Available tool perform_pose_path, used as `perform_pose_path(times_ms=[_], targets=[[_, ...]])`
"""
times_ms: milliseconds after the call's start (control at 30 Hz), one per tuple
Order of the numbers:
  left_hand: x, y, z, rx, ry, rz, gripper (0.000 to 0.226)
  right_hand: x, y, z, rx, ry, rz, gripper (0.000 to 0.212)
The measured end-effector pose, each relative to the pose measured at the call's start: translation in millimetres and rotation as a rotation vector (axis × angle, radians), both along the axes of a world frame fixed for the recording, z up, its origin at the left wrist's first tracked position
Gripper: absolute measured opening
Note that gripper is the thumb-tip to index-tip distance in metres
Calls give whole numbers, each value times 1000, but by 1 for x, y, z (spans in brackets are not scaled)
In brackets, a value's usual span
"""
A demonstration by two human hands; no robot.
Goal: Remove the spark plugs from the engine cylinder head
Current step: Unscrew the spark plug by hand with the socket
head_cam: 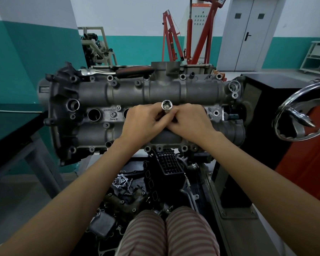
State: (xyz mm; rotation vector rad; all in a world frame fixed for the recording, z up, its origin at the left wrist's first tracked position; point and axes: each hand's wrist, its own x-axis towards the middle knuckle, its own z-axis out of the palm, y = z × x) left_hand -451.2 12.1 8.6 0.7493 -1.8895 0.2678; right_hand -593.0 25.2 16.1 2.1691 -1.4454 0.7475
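Nearest the camera are striped trousers, and just beyond them a heap of dark, loose engine parts lying low beneath the work. Both bare forearms reach forward over this heap to the grey cast-metal engine cylinder head, which sits crosswise on a stand.

At the middle of the head the left hand and the right hand meet around a slim, shiny steel spark plug socket that stands upright with its open hexagonal mouth facing up. The fingers of both hands are curled and pinched onto the socket's shaft, knuckles touching; its lower end is hidden, so I cannot tell whether it is seated in a well or carries a plug. No spark plug shows plainly. Left of the hands a round plug well gapes dark, and another is half covered by the left hand.

Along the far edge of the head lies a chrome ratchet wrench with a red-and-black handle, untouched. To the right a chrome handwheel juts from the stand. Farther back stand a red engine hoist and a grey double door.

The risk, as I judge it, is a slip: the smooth socket, held only by fingertips, could tilt, and any plug inside could drop down the well or into the parts below. Tilting it in the well could also crack a plug's insulator.
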Motion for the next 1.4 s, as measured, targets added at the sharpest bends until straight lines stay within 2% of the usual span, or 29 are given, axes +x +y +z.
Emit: perform_pose_path(times_ms=[167,367,433,533,867,1000,1133,1267,1400], targets=[[0,2,1,6,-16,-12,41,0,-2,-2,-4,46,-8,34],[-1,3,2,20,-49,7,29,1,0,-1,-5,-28,39,29],[-1,2,1,-2,-48,22,28,1,0,-1,-6,-35,22,34],[0,0,1,-18,-2,12,34,0,-1,0,0,-7,-5,45],[0,-1,-1,-11,-33,16,48,1,-1,-1,0,46,-10,35],[-1,1,0,-47,-33,8,31,1,-3,-1,-4,40,0,29],[-2,1,-1,-61,-34,29,25,0,-4,-2,-17,12,5,32],[0,-1,0,-67,-8,30,34,1,-2,-1,-18,13,-6,47],[0,-2,-1,-44,-15,32,38,-1,-2,-1,0,33,-10,35]])
